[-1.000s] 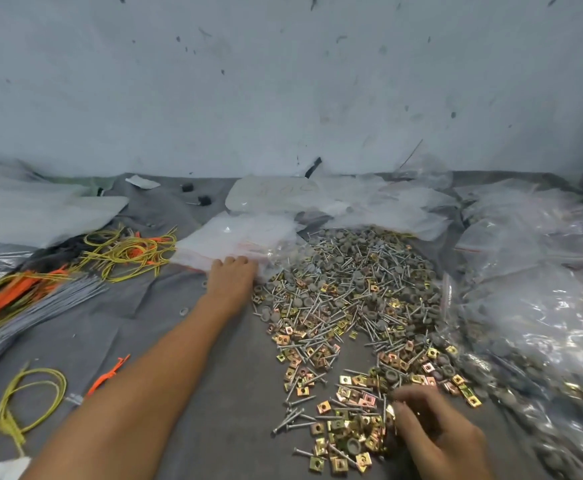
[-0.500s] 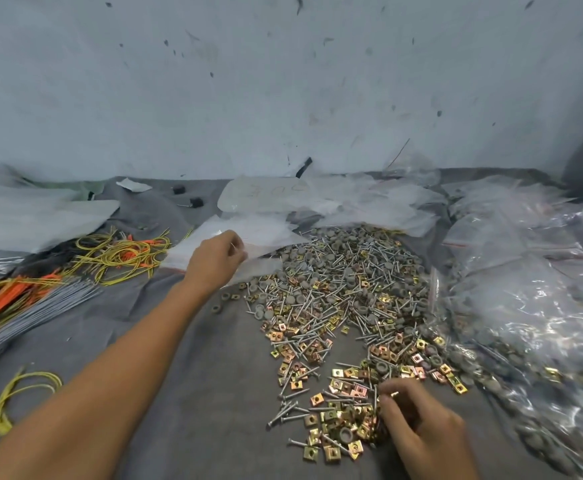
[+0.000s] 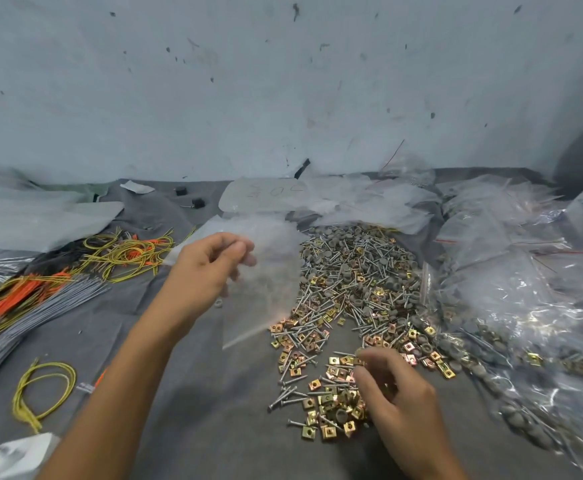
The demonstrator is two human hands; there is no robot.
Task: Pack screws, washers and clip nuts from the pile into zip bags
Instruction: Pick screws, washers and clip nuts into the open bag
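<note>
On the cloth (image 3: 186,393), the pile (image 3: 356,289) sits centre, with filled bags (image 3: 512,289) to its right. Your left hand (image 3: 207,268) has come up from the cloth with an empty bag (image 3: 266,299), its top pinched between thumb and fingers, so a container is ready beside the pile. Your right hand (image 3: 394,393) stays curled over the near clip nuts (image 3: 331,403); whether it grips any, you cannot tell.

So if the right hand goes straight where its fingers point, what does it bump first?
Most likely the gold clip nuts just ahead of the right hand. It looks almost on them, though depth is unclear.
</note>
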